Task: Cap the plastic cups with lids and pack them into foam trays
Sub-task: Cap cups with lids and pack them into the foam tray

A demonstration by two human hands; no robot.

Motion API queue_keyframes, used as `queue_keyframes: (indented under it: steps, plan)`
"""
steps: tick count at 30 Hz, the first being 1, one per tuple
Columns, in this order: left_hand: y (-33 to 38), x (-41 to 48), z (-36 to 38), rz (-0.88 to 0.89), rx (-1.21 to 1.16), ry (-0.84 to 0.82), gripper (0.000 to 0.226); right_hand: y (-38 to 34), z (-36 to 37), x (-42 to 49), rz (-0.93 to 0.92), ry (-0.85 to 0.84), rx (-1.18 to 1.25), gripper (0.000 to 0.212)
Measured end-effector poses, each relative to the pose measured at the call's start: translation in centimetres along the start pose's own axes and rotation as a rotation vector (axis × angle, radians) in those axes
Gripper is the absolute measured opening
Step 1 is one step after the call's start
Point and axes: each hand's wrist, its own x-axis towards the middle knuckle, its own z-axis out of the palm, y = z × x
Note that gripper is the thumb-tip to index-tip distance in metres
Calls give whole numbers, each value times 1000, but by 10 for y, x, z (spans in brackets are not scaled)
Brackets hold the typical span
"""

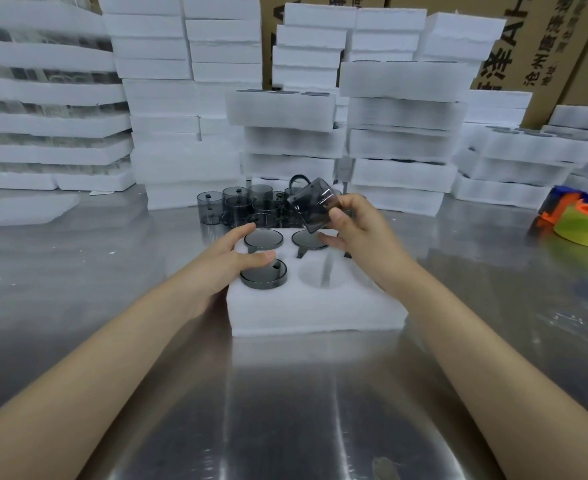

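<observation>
A white foam tray (316,313) lies on the steel table in front of me. Two capped grey cups (263,238) (308,239) fill its far holes. A third capped cup (264,276) stands part way into the near left hole, and my left hand (231,263) rests on its lid with the thumb across the rim. The near middle hole (323,274) holds nothing. My right hand (356,225) holds a tilted smoky grey cup (315,207) above the tray's far side. Several uncapped grey cups (240,206) stand behind the tray.
Tall stacks of white foam trays (400,133) wall off the back of the table, with cardboard boxes (545,46) behind them. An orange, green and blue tape dispenser (580,220) lies at the right. A bare foam sheet (25,209) lies at the left.
</observation>
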Motion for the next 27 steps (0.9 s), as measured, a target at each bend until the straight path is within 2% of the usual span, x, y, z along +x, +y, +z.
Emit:
queue_keyframes:
  steps: [7,13,16,18,21,27]
  plan:
    - [-2,0,-1,38,50,11,81,-6,-2,-2,-37,30,130,14]
    - [-4,2,-2,66,71,4,70,-6,-3,-1,56,8,351,15]
    - [-5,3,-2,69,80,16,70,-6,-5,0,43,19,376,13]
    - [-5,3,-2,73,91,18,70,-5,-6,0,21,25,318,13]
    - [-5,4,-2,76,78,11,73,-4,-5,-1,-87,38,105,21]
    - [-4,4,-1,79,75,11,73,-9,2,-7,-248,32,-115,58]
